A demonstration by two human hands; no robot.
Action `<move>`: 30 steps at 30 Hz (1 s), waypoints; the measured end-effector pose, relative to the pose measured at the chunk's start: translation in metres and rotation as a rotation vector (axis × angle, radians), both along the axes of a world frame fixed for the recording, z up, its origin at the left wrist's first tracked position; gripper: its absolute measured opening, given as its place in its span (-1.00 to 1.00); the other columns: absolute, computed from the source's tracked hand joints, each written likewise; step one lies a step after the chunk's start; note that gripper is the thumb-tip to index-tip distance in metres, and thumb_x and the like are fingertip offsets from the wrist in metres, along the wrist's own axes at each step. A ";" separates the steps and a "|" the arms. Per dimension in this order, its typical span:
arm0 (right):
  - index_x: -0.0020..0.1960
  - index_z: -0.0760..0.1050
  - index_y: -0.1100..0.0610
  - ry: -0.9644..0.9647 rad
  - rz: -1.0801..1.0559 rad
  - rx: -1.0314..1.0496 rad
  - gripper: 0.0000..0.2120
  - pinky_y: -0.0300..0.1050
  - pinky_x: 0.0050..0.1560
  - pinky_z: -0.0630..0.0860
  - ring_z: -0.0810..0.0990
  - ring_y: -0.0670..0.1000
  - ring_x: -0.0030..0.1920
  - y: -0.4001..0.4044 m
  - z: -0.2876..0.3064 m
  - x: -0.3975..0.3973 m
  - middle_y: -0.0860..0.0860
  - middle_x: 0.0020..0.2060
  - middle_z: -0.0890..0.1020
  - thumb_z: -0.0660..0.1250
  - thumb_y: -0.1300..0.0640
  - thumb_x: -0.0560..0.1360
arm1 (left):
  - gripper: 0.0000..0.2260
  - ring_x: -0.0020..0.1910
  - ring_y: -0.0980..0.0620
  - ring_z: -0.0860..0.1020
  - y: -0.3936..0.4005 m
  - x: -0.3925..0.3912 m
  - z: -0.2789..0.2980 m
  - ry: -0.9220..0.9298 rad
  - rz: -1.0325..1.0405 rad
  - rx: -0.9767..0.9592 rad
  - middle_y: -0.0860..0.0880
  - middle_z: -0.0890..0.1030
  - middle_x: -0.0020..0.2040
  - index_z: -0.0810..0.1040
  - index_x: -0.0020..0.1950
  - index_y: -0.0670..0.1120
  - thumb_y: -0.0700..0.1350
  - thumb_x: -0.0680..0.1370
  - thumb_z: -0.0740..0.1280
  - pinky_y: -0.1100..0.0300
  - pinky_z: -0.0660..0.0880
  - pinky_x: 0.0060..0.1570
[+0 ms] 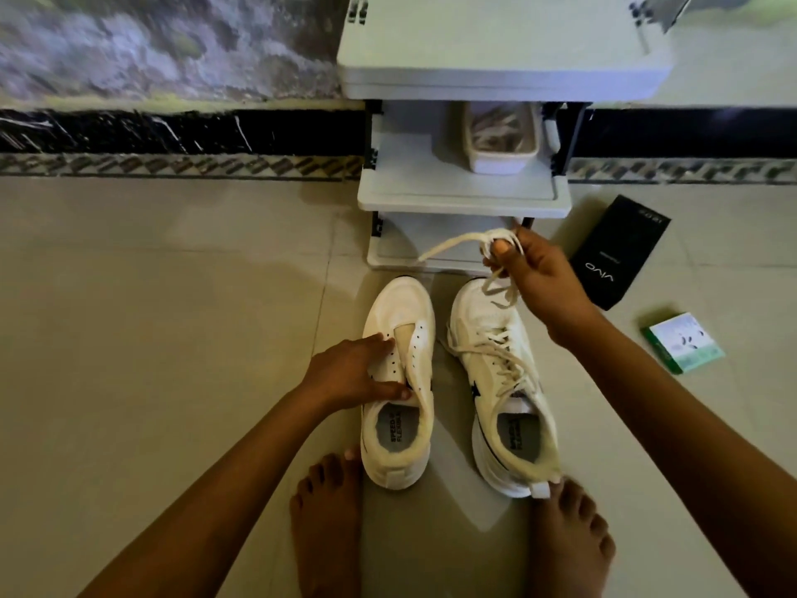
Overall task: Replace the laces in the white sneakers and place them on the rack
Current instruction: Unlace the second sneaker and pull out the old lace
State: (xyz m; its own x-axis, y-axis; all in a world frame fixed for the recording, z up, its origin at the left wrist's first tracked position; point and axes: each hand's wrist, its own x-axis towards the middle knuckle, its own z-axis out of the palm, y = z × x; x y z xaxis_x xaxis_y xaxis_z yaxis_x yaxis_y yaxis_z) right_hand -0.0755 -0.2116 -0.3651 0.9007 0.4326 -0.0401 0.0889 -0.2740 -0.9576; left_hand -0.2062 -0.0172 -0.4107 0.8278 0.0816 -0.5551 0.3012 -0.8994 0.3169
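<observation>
- Two white sneakers side by side on the tiled floor (172, 295), toes toward the shoe rack (463, 196), heels just beside two bare feet.
- Left sneaker (399, 381): unlaced, eyelets bare, tongue exposed.
- Left hand (353, 373): fingers straight, resting on the outer side of the left sneaker by the eyelets, thumb pressed at the collar edge.
- Right sneaker (502, 394): loosely laced with a cream lace, ends slack over the toe.
- Right hand (534, 274): raised above the toe of the right sneaker, pinching a bunched cream shoelace (465, 241) between thumb and curled fingers; one end stretched out to the left before the lowest shelf of the rack, other strands hanging toward the right sneaker.
- On the middle shelf of the rack, toward its right side, a white tub (502, 138) holding what look like more laces.
- On the floor right of the rack, a black Vivo phone box (621, 252); nearer the right edge, well apart from the sneakers, a small green-and-white box (683, 343).
</observation>
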 end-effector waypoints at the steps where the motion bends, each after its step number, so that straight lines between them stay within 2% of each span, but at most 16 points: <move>1: 0.00 0.48 0.13 0.010 -0.008 -0.010 -0.84 -0.28 -0.17 0.46 0.51 -0.16 -0.23 -0.007 -0.002 0.000 -0.05 -0.22 0.57 0.14 0.12 0.62 | -0.22 0.44 0.03 0.25 0.002 0.002 0.000 0.001 0.008 0.000 0.11 0.18 0.52 0.13 0.52 0.09 0.30 0.41 0.35 0.08 0.31 0.29; 4: -0.06 0.49 0.10 0.040 -0.064 -0.035 -0.83 -0.38 -0.19 0.45 0.52 -0.24 -0.30 -0.040 -0.003 -0.003 -0.04 -0.23 0.57 0.15 0.14 0.61 | -0.22 0.44 0.00 0.27 0.002 0.010 0.002 0.019 0.025 0.010 0.05 0.20 0.52 0.13 0.53 0.08 0.28 0.40 0.37 0.08 0.32 0.28; 6: -0.08 0.50 0.08 0.085 -0.125 -0.028 -0.83 -0.32 -0.14 0.46 0.52 -0.17 -0.27 -0.062 -0.004 -0.005 -0.03 -0.23 0.58 0.15 0.14 0.61 | -0.20 0.43 -0.02 0.29 0.005 0.013 0.002 0.041 0.059 0.011 0.03 0.23 0.51 0.15 0.52 0.09 0.29 0.38 0.39 0.07 0.33 0.27; 8: 0.00 0.50 0.14 0.151 -0.231 -0.025 -0.83 -0.26 -0.12 0.44 0.49 -0.09 -0.24 -0.087 -0.006 -0.008 -0.02 -0.22 0.58 0.16 0.13 0.61 | -0.18 0.42 -0.03 0.29 0.005 0.015 0.002 0.069 0.080 0.001 0.01 0.25 0.50 0.16 0.52 0.10 0.28 0.36 0.41 0.06 0.33 0.29; 10: 0.05 0.49 0.18 0.228 -0.318 -0.066 -0.81 -0.26 -0.15 0.43 0.47 -0.08 -0.24 -0.112 -0.013 -0.013 -0.01 -0.21 0.57 0.16 0.11 0.61 | -0.20 0.43 -0.04 0.28 0.004 0.017 0.004 0.090 0.078 -0.005 -0.02 0.24 0.50 0.17 0.52 0.07 0.24 0.37 0.43 0.08 0.31 0.31; 12: 0.01 0.49 0.17 0.316 -0.370 -0.116 -0.83 -0.24 -0.16 0.43 0.47 -0.06 -0.24 -0.134 -0.025 -0.020 0.02 -0.20 0.57 0.18 0.10 0.61 | -0.22 0.42 -0.04 0.30 0.003 0.019 0.008 0.091 0.076 0.018 -0.03 0.27 0.49 0.21 0.51 0.05 0.21 0.38 0.44 0.11 0.30 0.28; 16: -0.17 0.47 0.18 0.431 -0.421 -0.214 -0.83 -0.15 -0.20 0.41 0.46 -0.01 -0.29 -0.157 -0.050 -0.033 0.07 -0.27 0.54 0.21 0.18 0.58 | -0.32 0.39 -0.06 0.35 0.000 0.023 0.014 -0.021 0.042 0.100 -0.04 0.34 0.46 0.31 0.46 0.01 0.13 0.40 0.46 0.09 0.34 0.27; 21: -0.24 0.44 0.14 0.499 -0.447 -0.306 -0.83 -0.14 -0.19 0.37 0.45 0.06 -0.23 -0.164 -0.068 -0.037 0.07 -0.32 0.49 0.22 0.23 0.53 | -0.44 0.38 -0.07 0.35 -0.011 0.025 0.016 -0.116 -0.002 0.144 -0.05 0.35 0.44 0.38 0.41 0.01 -0.04 0.43 0.45 0.04 0.36 0.29; 23: -0.15 0.50 0.17 0.531 -0.364 -0.350 -0.88 -0.11 -0.11 0.42 0.50 0.09 -0.15 -0.166 -0.065 -0.038 0.11 -0.20 0.51 0.23 0.24 0.54 | -0.48 0.38 -0.07 0.36 -0.018 0.023 0.018 -0.167 -0.009 0.152 -0.06 0.35 0.44 0.40 0.40 -0.01 -0.07 0.45 0.43 0.05 0.35 0.28; 24: 0.00 0.54 0.22 0.548 -0.322 -0.367 -0.88 -0.07 0.03 0.43 0.53 0.13 0.00 -0.168 -0.062 -0.040 0.16 -0.07 0.54 0.24 0.23 0.55 | -0.50 0.38 -0.07 0.36 -0.021 0.022 0.019 -0.199 -0.004 0.142 -0.06 0.36 0.44 0.42 0.38 -0.02 -0.10 0.45 0.42 0.05 0.35 0.28; 26: 0.27 0.45 0.27 0.568 -0.275 -0.397 -0.68 -0.06 0.23 0.35 0.44 0.16 0.27 -0.171 -0.052 -0.044 0.18 0.21 0.50 0.27 0.18 0.55 | -0.53 0.38 -0.06 0.36 -0.027 0.021 0.023 -0.265 -0.002 0.117 -0.06 0.37 0.43 0.45 0.36 -0.01 -0.14 0.45 0.40 0.06 0.36 0.28; 28: 0.30 0.44 0.24 0.534 -0.231 -0.416 -0.66 -0.09 0.25 0.32 0.40 0.13 0.32 -0.176 -0.041 -0.049 0.16 0.29 0.47 0.28 0.16 0.55 | -0.56 0.37 -0.04 0.37 -0.036 0.018 0.029 -0.303 -0.029 0.120 -0.04 0.38 0.42 0.47 0.34 0.00 -0.15 0.46 0.38 0.08 0.38 0.26; 30: 0.26 0.48 0.19 0.507 -0.186 -0.403 -0.71 -0.14 0.21 0.32 0.44 0.07 0.26 -0.181 -0.030 -0.059 0.11 0.25 0.51 0.27 0.17 0.55 | -0.59 0.36 -0.02 0.38 -0.046 0.012 0.038 -0.317 -0.065 0.133 -0.01 0.40 0.40 0.48 0.33 0.01 -0.13 0.48 0.36 0.12 0.38 0.23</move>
